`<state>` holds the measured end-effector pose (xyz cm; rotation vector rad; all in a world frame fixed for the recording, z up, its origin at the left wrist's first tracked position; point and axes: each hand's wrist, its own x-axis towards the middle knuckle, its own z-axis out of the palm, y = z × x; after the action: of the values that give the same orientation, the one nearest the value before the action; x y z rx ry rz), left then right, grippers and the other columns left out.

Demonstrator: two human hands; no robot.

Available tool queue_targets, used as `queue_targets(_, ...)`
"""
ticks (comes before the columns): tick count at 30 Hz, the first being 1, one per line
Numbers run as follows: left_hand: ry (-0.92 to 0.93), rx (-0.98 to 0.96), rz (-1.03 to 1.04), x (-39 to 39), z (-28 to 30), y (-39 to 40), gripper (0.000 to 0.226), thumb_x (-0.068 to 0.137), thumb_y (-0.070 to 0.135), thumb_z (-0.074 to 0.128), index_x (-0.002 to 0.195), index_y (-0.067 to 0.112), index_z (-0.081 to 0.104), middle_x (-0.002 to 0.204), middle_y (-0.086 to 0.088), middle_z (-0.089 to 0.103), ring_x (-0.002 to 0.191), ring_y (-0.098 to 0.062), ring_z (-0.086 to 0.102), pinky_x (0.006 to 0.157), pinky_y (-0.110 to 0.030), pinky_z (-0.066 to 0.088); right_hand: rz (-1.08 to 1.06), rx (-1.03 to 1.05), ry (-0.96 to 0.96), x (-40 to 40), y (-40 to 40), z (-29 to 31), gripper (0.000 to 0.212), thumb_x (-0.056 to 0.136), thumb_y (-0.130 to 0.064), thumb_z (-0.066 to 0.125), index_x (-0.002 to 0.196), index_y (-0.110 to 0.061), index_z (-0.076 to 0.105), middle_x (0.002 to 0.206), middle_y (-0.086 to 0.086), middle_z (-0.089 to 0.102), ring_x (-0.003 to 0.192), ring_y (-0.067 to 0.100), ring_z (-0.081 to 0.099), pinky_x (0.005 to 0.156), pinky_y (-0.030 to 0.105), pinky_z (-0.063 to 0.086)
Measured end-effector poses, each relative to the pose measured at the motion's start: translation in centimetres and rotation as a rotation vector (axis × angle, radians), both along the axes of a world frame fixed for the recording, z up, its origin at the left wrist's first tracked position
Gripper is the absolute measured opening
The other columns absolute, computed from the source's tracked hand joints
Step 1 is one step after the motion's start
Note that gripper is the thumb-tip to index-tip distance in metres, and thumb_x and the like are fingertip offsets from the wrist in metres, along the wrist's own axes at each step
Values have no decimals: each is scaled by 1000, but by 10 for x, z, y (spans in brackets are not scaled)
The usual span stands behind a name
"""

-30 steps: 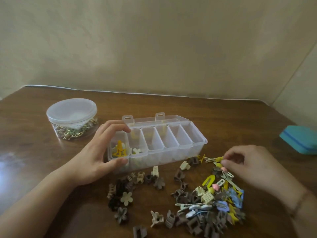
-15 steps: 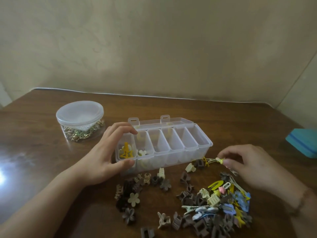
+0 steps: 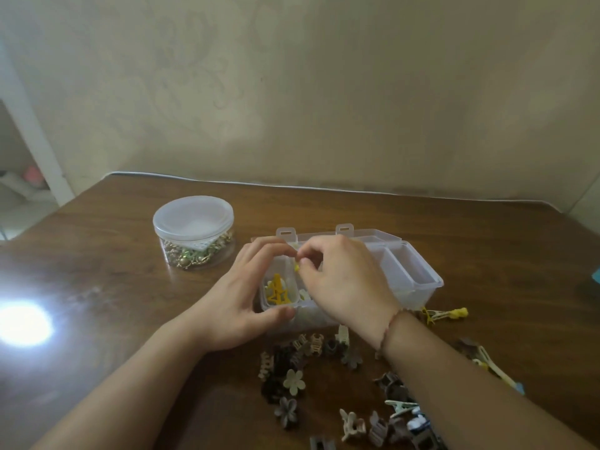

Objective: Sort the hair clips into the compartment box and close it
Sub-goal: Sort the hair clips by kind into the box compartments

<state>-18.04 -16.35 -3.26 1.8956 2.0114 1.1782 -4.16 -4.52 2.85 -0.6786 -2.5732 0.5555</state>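
Note:
A clear plastic compartment box [image 3: 418,280] stands open on the wooden table, its lid folded back. My left hand [image 3: 240,300] grips the box's left end, thumb on the near wall and fingers over the far rim. My right hand [image 3: 337,277] hovers over the left compartments and pinches a small yellow clip [image 3: 296,267]. Yellow clips [image 3: 277,289] lie in the leftmost compartment, a pale one in the second. A loose pile of brown, cream and grey hair clips [image 3: 292,381] lies in front of the box. My right forearm hides part of the pile.
A round clear tub [image 3: 193,232] with a lid holds gold-coloured bits, left of the box. A yellow clip [image 3: 446,314] lies by the box's right end. A blue object [image 3: 596,275] shows at the right edge. A bright glare spot sits at the table's left.
My right hand left the pile at the right, carrying a yellow clip, and moved left over the box. My left hand stayed on the box's left end. The camera view shifted left.

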Motion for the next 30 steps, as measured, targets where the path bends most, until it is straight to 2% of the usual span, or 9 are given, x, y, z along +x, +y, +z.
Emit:
queue_targets(4, 6, 12, -5, 1, 0, 0, 69, 80, 57, 61, 140, 30, 39, 141, 16, 38, 139, -11, 37, 114, -40, 37, 8, 158, -13, 3, -5, -10, 15, 95, -30, 52, 93, -28, 67, 86, -9, 65, 87, 10, 57, 75, 30, 53)
queue_targets(7, 13, 13, -7, 0, -1, 0, 68, 81, 58, 61, 140, 32, 39, 140, 18, 37, 138, -9, 37, 113, -36, 36, 82, 151, 4, 11, 3, -10, 15, 93, -27, 54, 86, -25, 67, 83, -8, 65, 83, 10, 57, 75, 33, 53)
queue_targets(10, 13, 11, -4, -1, -2, 0, 69, 80, 59, 61, 140, 32, 40, 141, 18, 36, 139, -7, 35, 113, -31, 34, 132, 123, 57, 28, 17, 8, 11, 91, -25, 60, 87, -26, 69, 82, -13, 62, 76, -1, 51, 70, 14, 40)
queue_targets(12, 9, 5, -3, 0, -2, 0, 69, 80, 59, 60, 140, 33, 39, 141, 21, 35, 140, -6, 34, 112, -28, 32, 170, 111, 63, 49, 24, 21, 8, 89, -27, 62, 86, -28, 70, 76, -18, 62, 71, -5, 52, 65, 8, 36)
queue_targets(17, -1, -9, 1, 0, -2, 1, 70, 80, 61, 59, 141, 34, 38, 142, 21, 35, 141, -6, 33, 112, -27, 31, 275, 63, -188, 95, 26, 10, 16, 88, -38, 56, 99, -39, 67, 80, -24, 62, 80, -3, 58, 64, 17, 49)
queue_targets(20, -4, -16, 10, 0, -2, 1, 71, 79, 61, 59, 141, 33, 39, 143, 17, 36, 141, -7, 33, 113, -29, 32, 320, 192, -287, 100, 23, -9, 20, 89, -37, 60, 109, -39, 64, 100, -27, 62, 93, -6, 55, 80, 18, 49)
queue_targets(23, -5, -18, 7, 0, -2, 1, 71, 79, 60, 60, 141, 31, 40, 142, 15, 37, 142, -10, 34, 113, -31, 31, 345, 225, -302, 105, 21, -14, 22, 86, -51, 58, 105, -41, 60, 102, -26, 58, 99, -3, 51, 86, 24, 47)
queue_targets(27, 1, -19, 3, -1, -3, 2, 70, 80, 59, 60, 141, 31, 41, 142, 13, 38, 142, -14, 34, 114, -31, 31, 363, 193, -318, 121, 28, -16, 20, 88, -53, 54, 105, -44, 60, 105, -29, 54, 104, -5, 48, 87, 23, 47)
queue_targets(30, 1, -16, -4, -2, -3, 2, 70, 80, 60, 59, 140, 32, 40, 142, 13, 38, 142, -13, 34, 114, -33, 31, 253, 98, -159, 146, 31, -17, 15, 87, -48, 52, 94, -41, 64, 95, -28, 59, 98, -3, 56, 79, 21, 48)
